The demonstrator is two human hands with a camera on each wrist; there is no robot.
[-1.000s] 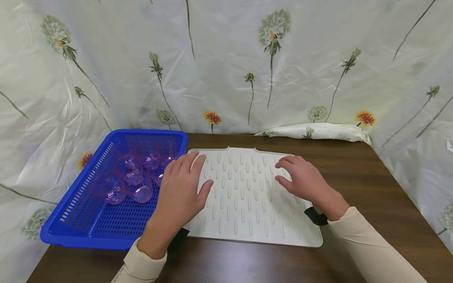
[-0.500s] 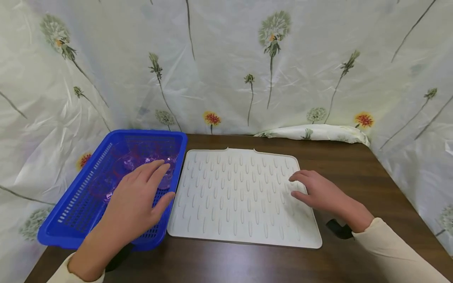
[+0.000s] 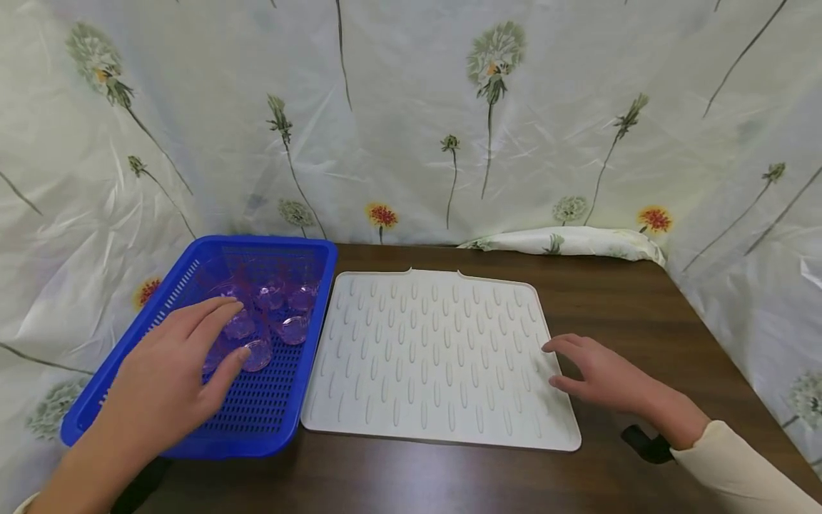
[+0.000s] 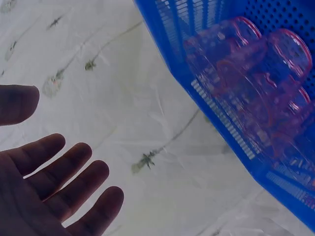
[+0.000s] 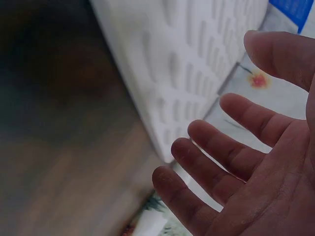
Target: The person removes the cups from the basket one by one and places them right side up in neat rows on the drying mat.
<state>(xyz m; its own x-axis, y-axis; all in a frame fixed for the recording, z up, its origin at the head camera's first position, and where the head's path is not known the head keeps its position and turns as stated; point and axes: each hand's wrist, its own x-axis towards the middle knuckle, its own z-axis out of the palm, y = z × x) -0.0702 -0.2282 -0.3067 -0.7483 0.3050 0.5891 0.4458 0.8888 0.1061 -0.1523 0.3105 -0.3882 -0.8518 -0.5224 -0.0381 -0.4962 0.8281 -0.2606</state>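
Observation:
Several clear pink cups (image 3: 258, 354) lie in a blue plastic basket (image 3: 282, 421) on the left of the table; the left wrist view shows the cups (image 4: 246, 73) closer up. My left hand (image 3: 168, 364) hovers above the basket's left part, fingers extended and thumb apart, holding nothing, and it covers some of the cups. A white ridged drying tray (image 3: 417, 357) lies flat beside the basket. Over the tray's right edge is my right hand (image 3: 600, 375), its fingers relaxed and holding nothing. In the right wrist view the palm of the right hand (image 5: 246, 162) faces the camera.
The brown wooden table (image 3: 616, 307) extends to the right of the tray and along its front. A flower-printed white sheet (image 3: 411, 128) hangs behind and at both sides, and a rolled fold of it (image 3: 565, 243) rests on the back edge.
My left hand has moved left from over the tray to over the basket. The right hand has shifted right and nearer, to the tray's edge. Basket, cups and tray stay in place.

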